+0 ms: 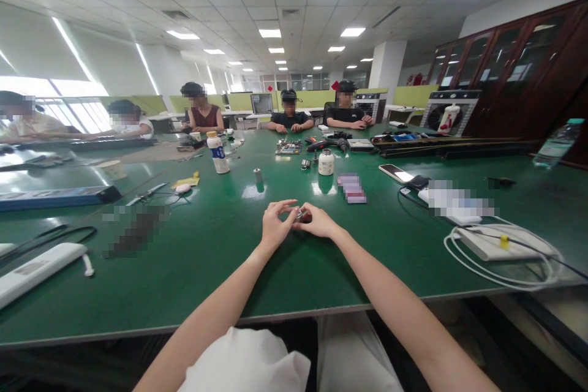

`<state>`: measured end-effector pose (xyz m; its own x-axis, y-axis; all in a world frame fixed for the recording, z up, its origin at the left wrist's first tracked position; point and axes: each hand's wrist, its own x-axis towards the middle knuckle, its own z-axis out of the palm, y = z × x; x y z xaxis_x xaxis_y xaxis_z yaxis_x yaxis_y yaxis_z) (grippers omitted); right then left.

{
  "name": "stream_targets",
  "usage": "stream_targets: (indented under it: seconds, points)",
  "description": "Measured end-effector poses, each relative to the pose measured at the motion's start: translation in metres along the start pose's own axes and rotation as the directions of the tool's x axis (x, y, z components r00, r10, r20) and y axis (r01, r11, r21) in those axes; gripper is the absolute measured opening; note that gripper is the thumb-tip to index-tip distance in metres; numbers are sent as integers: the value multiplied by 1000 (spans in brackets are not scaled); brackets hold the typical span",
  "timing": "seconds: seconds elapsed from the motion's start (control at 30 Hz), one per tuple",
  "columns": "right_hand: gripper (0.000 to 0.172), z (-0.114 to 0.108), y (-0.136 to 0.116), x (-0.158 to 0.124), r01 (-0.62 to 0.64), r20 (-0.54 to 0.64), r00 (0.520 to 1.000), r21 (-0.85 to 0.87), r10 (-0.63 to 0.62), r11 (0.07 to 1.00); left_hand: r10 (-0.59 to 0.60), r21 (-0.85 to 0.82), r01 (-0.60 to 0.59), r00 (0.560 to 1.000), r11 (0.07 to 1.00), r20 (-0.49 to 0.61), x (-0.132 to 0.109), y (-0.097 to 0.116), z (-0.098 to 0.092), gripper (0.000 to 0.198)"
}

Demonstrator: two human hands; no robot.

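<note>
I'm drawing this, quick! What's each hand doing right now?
Left hand: holding a small silvery piece.
Right hand: holding that same piece.

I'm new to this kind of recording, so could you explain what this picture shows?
There is no machine here: a person works with a bare left hand and right hand. The single picture comes from a camera on that person's head, looking forward and down. Between the fingers of both hands is a small shiny object, too small to identify. On the green table, beyond the hands, stand a metal cylinder, a white jar and a bottle with a blue label. To the right lies a looped white cable.
</note>
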<state>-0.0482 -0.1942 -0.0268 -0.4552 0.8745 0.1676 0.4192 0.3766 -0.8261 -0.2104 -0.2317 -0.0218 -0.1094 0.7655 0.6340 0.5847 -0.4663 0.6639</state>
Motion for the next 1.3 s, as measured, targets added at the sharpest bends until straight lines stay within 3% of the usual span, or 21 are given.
stream_targets:
  seconds: [0.17, 0.27, 0.37, 0.63, 0.8, 0.9, 1.1, 1.2, 1.3]
  points:
    - [40, 0, 2, 1, -10, -11, 1000, -17, 10, 1000, -27, -1, 27, 992, 1000, -120, 1, -1, -3, 24]
    - [38, 0, 3, 1, 8, -6, 1000, 1, -8, 1000, 30, -19, -30, 999, 999, -17, 1, -1, -3, 37]
    - [38, 1, 3, 1, 10, -5, 1000, 11, -10, 1000, 43, -32, -41, 997, 999, 62, -1, -1, 0, 37]
    - [38, -1, -4, -2, -19, -11, 1000, -35, 18, 999, 36, 46, -33, 995, 998, -88, 1, -4, -1, 26]
    - [38, -1, -4, -3, -20, -24, 1000, -45, 19, 999, -122, 199, 127, 992, 972, -36, 1, -33, 0, 24]
    - [38, -1, -4, -2, -18, -22, 1000, -35, 17, 999, -170, 266, 159, 985, 951, 22, 0, -46, 3, 25]
    - [38, -1, -4, -2, -22, -14, 1000, -30, 21, 999, -236, 286, 207, 969, 936, 72, 2, -40, 0, 25]
    - [37, -1, -5, -3, -25, -19, 1000, -36, 24, 999, -176, 203, 169, 984, 965, 20, 5, -28, -4, 19]
    - [37, -1, -5, -3, -30, -24, 999, -38, 29, 999, -22, 82, 30, 996, 996, -87, 6, -15, -5, 21]
